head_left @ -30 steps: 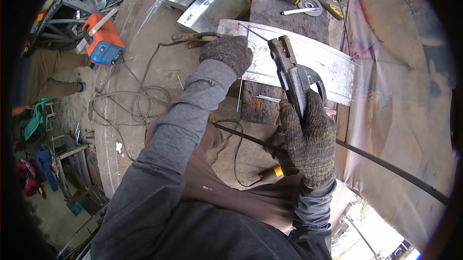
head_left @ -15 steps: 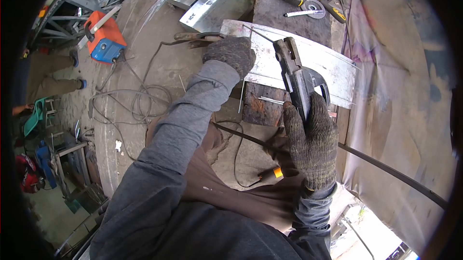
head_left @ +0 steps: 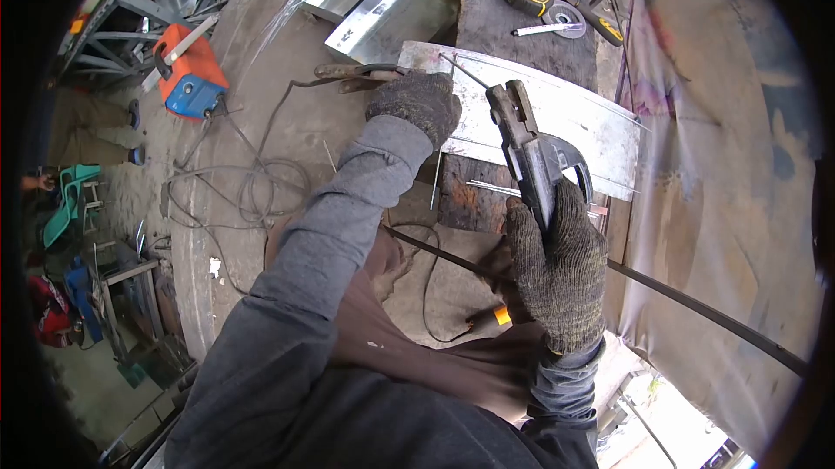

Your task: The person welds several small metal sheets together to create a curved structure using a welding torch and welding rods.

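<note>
While the dark-gloved right hand (head_left: 561, 282) grips a black electrode holder (head_left: 529, 164), angling its thin rod (head_left: 465, 70) onto the silver metal panel (head_left: 557, 112) spanning the dark wooden plank's (head_left: 465, 204) near end, the left hand (head_left: 413, 103), finger hold hidden, apparently steadies it.

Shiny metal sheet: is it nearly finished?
Done: the sheet lies on the wood, a rod is in the holder. In hand: the right hand points the rod at the sheet; the left hand is by its edge. Probably left: welding, as no spark shows; how much, I can't tell.

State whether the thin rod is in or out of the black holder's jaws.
In: one end of the rod meets the jaws of the holder in the right hand.
</note>
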